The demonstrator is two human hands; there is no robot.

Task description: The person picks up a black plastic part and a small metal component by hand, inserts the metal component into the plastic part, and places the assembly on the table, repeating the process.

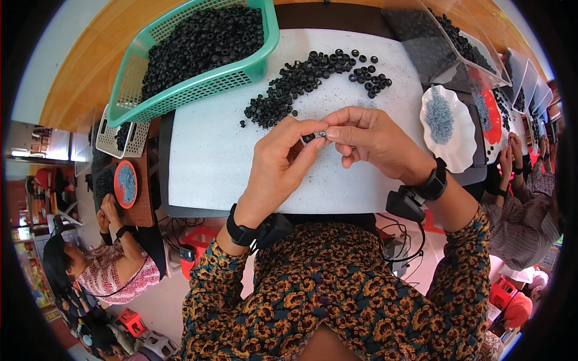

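Observation:
Between the thumb and forefinger of my left hand is a small black plastic part. My right hand pinches with thumb and forefinger at a tiny pale grey-blue piece, right against the black part's end. Whether the piece is inside the part is too small to tell. Both hands are above a white foam sheet. Just beyond them lies a loose pile of black ring-like parts, with a smaller cluster to its right. A white scalloped dish at my right holds many tiny pale blue pieces.
A green basket full of black parts stands at the far left of the sheet. Far right is a clear plastic box with more parts. Co-workers sit at left and right. Black cables hang below the table edge.

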